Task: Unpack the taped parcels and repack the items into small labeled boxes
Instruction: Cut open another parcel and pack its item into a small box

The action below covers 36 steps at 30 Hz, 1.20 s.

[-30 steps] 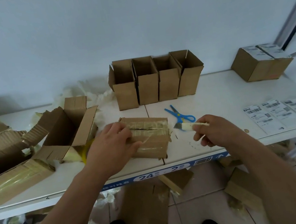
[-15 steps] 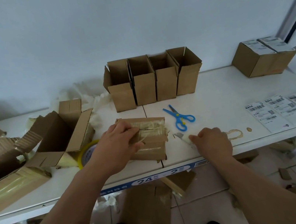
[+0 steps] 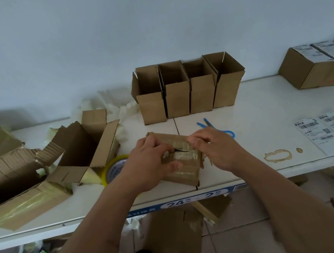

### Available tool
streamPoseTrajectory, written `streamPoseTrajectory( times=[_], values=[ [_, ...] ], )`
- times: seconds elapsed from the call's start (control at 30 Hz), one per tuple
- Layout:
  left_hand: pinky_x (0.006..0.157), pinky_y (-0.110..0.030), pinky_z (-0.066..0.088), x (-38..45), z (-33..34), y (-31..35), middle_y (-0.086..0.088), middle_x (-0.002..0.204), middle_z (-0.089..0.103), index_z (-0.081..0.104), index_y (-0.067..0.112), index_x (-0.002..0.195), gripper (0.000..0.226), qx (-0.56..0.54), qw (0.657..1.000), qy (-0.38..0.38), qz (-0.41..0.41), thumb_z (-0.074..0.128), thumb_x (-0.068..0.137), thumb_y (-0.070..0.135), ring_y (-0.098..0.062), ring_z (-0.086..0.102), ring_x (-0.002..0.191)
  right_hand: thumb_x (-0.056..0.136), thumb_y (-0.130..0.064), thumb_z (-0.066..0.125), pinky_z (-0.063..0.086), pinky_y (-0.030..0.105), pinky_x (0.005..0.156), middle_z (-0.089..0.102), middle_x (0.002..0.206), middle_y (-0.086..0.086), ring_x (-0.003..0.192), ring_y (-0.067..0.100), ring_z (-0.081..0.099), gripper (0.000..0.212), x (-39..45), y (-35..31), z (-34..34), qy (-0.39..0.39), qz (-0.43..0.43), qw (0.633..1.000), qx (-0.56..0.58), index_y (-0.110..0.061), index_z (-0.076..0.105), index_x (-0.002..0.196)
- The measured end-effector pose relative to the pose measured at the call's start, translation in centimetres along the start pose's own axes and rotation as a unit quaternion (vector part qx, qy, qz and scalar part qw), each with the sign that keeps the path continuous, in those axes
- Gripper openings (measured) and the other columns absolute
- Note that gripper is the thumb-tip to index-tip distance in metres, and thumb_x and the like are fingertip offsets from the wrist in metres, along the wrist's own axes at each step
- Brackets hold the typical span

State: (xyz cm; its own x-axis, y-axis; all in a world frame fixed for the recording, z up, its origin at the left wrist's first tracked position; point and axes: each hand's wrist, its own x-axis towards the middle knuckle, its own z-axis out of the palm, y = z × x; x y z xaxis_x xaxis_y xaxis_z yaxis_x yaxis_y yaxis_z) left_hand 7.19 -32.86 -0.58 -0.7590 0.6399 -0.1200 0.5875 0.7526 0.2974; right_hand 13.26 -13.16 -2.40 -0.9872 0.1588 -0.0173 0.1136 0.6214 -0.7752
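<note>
A small taped brown parcel (image 3: 184, 168) lies on the white table near its front edge, with a slit along its top seam. My left hand (image 3: 150, 165) grips its left side, fingers curled at the seam. My right hand (image 3: 214, 148) grips the right part of the top flap at the slit. Several small open cardboard boxes (image 3: 189, 92) stand in a row behind the parcel. Sheets of printed labels (image 3: 333, 129) lie at the right.
Blue scissors (image 3: 216, 128) lie just behind my right hand. A roll of tape (image 3: 114, 169) sits left of the parcel, beside opened larger cartons (image 3: 84, 148). Two closed labeled boxes (image 3: 318, 65) stand far right. Cardboard scraps litter the floor.
My right hand has put down the small cutter it held and has come over to the parcel's top seam. My left hand stayed on the parcel.
</note>
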Motion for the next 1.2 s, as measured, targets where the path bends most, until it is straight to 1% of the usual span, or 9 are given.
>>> streamPoseTrajectory(
  times=[0.2, 0.4, 0.5, 0.6, 0.67, 0.73, 0.87, 1.0, 1.2],
  values=[
    [0.111, -0.038, 0.025, -0.2, -0.4, 0.2, 0.001, 0.136, 0.03, 0.038, 0.044, 0.144, 0.057, 0.041, 0.999, -0.031, 0.013, 0.049, 0.091, 0.063, -0.02, 0.021, 0.133, 0.1, -0.043, 0.045, 0.042, 0.015, 0.075, 0.053, 0.1, -0.015, 0.094, 0.004, 0.056, 0.03, 0.0, 0.0, 0.4, 0.001, 0.02, 1.0, -0.007, -0.029, 0.066, 0.116],
    [0.095, -0.027, 0.041, -0.1, -0.9, 0.0, 0.01, 0.116, 0.034, 0.052, 0.032, 0.118, 0.048, -0.131, 0.991, 0.024, 0.02, 0.078, 0.079, 0.038, -0.011, 0.037, 0.112, 0.1, -0.05, 0.039, 0.042, 0.023, 0.084, 0.06, 0.106, -0.007, 0.1, 0.009, 0.058, 0.037, 0.1, 0.3, 0.5, 0.005, 0.056, 0.998, -0.014, -0.032, 0.066, 0.119],
    [0.084, -0.023, 0.037, -0.8, -1.0, -0.2, 0.01, 0.107, 0.033, 0.051, 0.031, 0.095, 0.029, -0.065, 0.993, 0.096, 0.031, 0.075, 0.08, 0.036, -0.009, 0.036, 0.1, 0.098, -0.054, 0.041, 0.045, 0.026, 0.092, 0.062, 0.115, -0.006, 0.106, 0.009, 0.056, 0.041, 0.1, 0.0, 0.2, -0.011, 0.058, 0.998, -0.025, -0.033, 0.064, 0.124],
    [0.086, -0.026, 0.031, -1.8, -1.5, -1.2, 0.008, 0.102, 0.037, 0.052, 0.031, 0.092, 0.021, 0.03, 0.984, 0.171, 0.03, 0.07, 0.083, 0.038, -0.014, 0.038, 0.101, 0.089, -0.059, 0.054, 0.046, 0.018, 0.079, 0.063, 0.114, -0.009, 0.1, 0.004, 0.057, 0.044, 0.0, -0.7, 0.1, -0.016, 0.048, 0.998, -0.022, -0.033, 0.063, 0.124],
    [0.093, -0.029, 0.032, -2.4, -1.6, -1.8, 0.008, 0.104, 0.043, 0.052, 0.033, 0.095, 0.018, 0.079, 0.983, 0.165, 0.031, 0.066, 0.085, 0.039, -0.017, 0.041, 0.11, 0.083, -0.062, 0.06, 0.046, 0.017, 0.074, 0.062, 0.11, -0.009, 0.095, 0.003, 0.058, 0.051, -0.1, -1.5, 0.2, 0.001, 0.05, 0.998, -0.036, -0.028, 0.064, 0.12],
    [0.103, -0.03, 0.033, -2.9, -1.3, -2.1, 0.008, 0.119, 0.047, 0.054, 0.031, 0.109, 0.02, 0.098, 0.99, 0.101, 0.028, 0.06, 0.09, 0.036, -0.016, 0.04, 0.12, 0.077, -0.068, 0.063, 0.048, 0.023, 0.075, 0.058, 0.109, -0.009, 0.094, 0.006, 0.056, 0.057, 0.0, -2.5, 0.6, 0.018, 0.055, 0.995, -0.082, -0.026, 0.061, 0.115],
    [0.095, -0.023, 0.041, -3.5, -0.7, -2.7, 0.009, 0.123, 0.047, 0.058, 0.026, 0.118, 0.025, 0.031, 0.999, 0.009, 0.006, 0.058, 0.092, 0.026, -0.012, 0.045, 0.115, 0.066, -0.073, 0.069, 0.052, 0.034, 0.074, 0.05, 0.096, -0.008, 0.085, 0.009, 0.053, 0.06, 0.3, -3.4, 1.8, 0.039, 0.082, 0.983, -0.158, -0.026, 0.049, 0.098],
    [0.088, -0.028, 0.048, -2.7, -0.5, -2.9, 0.009, 0.118, 0.049, 0.059, 0.029, 0.115, 0.022, -0.117, 0.987, 0.088, -0.068, 0.05, 0.098, 0.04, -0.009, 0.053, 0.101, 0.075, -0.063, 0.069, 0.053, 0.036, 0.075, 0.053, 0.095, -0.006, 0.083, 0.011, 0.055, 0.049, 0.6, -3.2, 1.9, 0.037, 0.077, 0.983, -0.165, -0.025, 0.05, 0.098],
    [0.098, -0.032, 0.04, -1.0, 1.4, -1.7, 0.002, 0.13, 0.036, 0.054, 0.035, 0.13, 0.038, -0.074, 0.987, 0.127, -0.062, 0.047, 0.097, 0.051, -0.018, 0.039, 0.119, 0.09, -0.056, 0.054, 0.05, 0.031, 0.075, 0.06, 0.099, -0.007, 0.088, 0.011, 0.056, 0.034, 0.4, -3.6, 1.2, 0.047, 0.059, 0.975, -0.207, -0.026, 0.058, 0.105]
  ],
)
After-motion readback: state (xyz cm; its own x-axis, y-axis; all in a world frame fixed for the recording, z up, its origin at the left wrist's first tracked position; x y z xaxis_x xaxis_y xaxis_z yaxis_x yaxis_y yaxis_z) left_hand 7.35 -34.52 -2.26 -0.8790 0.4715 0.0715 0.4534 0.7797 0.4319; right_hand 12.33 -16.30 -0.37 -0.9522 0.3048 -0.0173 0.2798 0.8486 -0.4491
